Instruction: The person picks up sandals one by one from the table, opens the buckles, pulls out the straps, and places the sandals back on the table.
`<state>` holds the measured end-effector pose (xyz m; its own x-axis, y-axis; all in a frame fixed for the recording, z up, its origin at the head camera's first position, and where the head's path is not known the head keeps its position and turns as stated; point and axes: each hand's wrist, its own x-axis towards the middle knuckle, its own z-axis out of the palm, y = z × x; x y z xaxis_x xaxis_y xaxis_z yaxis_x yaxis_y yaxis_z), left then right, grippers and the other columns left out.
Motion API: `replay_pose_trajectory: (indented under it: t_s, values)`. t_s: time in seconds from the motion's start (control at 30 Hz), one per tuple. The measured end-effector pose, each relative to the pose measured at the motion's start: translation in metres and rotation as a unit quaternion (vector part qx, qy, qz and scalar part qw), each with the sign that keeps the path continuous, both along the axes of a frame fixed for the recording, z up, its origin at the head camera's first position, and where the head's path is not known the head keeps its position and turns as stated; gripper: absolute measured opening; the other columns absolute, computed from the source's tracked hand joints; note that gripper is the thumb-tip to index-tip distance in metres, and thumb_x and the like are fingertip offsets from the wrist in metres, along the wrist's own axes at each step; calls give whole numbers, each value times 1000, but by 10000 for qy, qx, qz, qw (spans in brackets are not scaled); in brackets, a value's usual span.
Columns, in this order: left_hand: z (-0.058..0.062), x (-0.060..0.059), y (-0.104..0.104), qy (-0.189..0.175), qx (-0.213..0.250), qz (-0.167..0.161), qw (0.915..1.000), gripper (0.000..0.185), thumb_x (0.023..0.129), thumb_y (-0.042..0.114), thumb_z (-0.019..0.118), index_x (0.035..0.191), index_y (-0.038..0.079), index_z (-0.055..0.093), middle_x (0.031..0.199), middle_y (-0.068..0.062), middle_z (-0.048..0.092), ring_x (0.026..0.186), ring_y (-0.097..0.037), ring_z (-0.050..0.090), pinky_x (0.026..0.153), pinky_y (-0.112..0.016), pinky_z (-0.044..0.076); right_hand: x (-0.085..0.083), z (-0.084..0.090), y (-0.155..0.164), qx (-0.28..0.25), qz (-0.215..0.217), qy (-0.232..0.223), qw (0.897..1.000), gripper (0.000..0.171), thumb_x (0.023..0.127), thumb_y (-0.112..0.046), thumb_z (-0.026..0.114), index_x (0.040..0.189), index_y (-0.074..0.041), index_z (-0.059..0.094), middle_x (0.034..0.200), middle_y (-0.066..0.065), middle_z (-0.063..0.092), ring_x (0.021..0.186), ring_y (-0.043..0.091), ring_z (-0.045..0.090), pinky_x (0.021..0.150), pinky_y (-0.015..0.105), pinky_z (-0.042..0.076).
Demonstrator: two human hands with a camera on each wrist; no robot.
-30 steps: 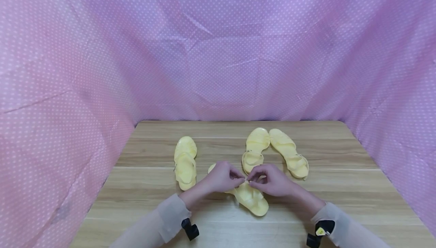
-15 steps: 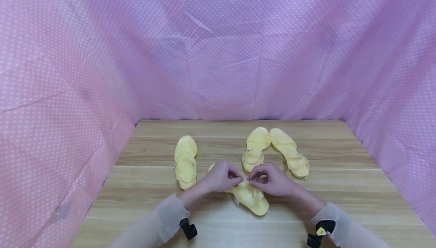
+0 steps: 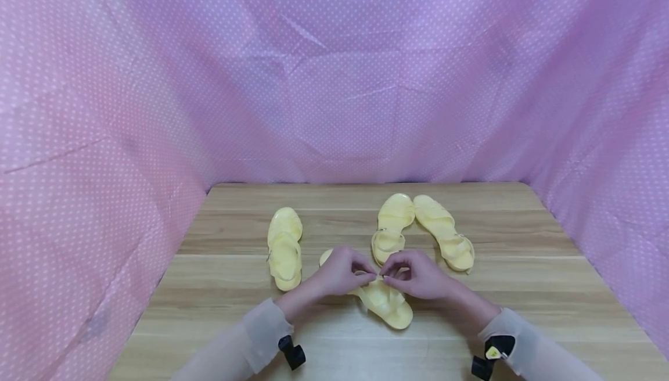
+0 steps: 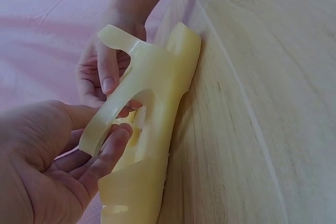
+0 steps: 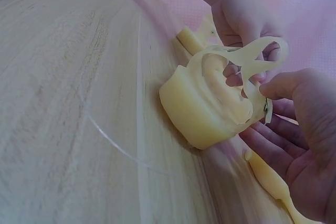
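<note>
A pale yellow jelly sandal [image 3: 384, 299] lies on the table between the hands, its heel end towards the person. In the left wrist view its ankle strap [image 4: 107, 116] arches up from the sandal. My left hand [image 3: 340, 273] pinches the strap between thumb and fingers. My right hand [image 3: 418, 276] grips the strap's side by a small metal buckle [image 5: 266, 107], seen in the right wrist view, with the thumb above and the fingers underneath. The fingertips of both hands are close together over the sandal. My left hand covers part of the sandal's front in the head view.
One matching sandal [image 3: 284, 250] lies alone to the left on the wooden table [image 3: 219, 311]. Two more, a middle sandal [image 3: 393, 224] and a right sandal [image 3: 444, 233], lie behind the hands, toes meeting. A pink dotted cloth [image 3: 334, 108] hangs around the table.
My left fingertips drew slightly left, then came back towards the right hand's fingertips. The right hand and the sandals stay almost where they were.
</note>
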<state>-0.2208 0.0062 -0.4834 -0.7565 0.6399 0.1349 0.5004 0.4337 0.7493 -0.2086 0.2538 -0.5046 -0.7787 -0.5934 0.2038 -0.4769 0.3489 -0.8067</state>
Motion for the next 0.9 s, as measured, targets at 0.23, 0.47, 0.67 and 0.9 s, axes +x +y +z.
replay_pose_trajectory:
  t_s: [0.23, 0.47, 0.67, 0.9]
  values:
    - [3, 1, 2, 7, 44, 115, 9999, 6, 94, 14, 80, 94, 10, 85, 87, -1, 82, 67, 6, 57, 62, -14, 47, 0, 0, 1, 12, 17, 127, 9999, 9, 94, -10, 79, 103, -12, 78, 94, 4, 78, 85, 4, 70, 72, 27, 65]
    - [2, 0, 3, -127, 84, -1, 9999, 5, 93, 9, 81, 92, 8, 85, 85, -2, 82, 71, 6, 63, 66, -14, 54, 1, 2, 1, -34, 15, 90, 10000, 10, 95, -8, 79, 104, -11, 78, 95, 5, 78, 86, 5, 71, 72, 28, 65]
    - [2, -1, 0, 65, 42, 44, 10000, 5, 93, 11, 81, 92, 9, 85, 84, -1, 82, 69, 5, 60, 66, -15, 52, 1, 5, 0, -53, -63, -81, 9999, 10, 94, -7, 79, 103, -9, 78, 96, 7, 78, 87, 6, 71, 74, 27, 65]
    - [5, -2, 4, 67, 23, -18, 10000, 5, 93, 14, 82, 95, 11, 85, 90, -1, 83, 80, 2, 71, 73, -15, 55, 1, 3, 0, -24, -48, -188, 9998, 11, 94, -8, 80, 105, -10, 78, 97, 7, 78, 88, 6, 71, 75, 29, 66]
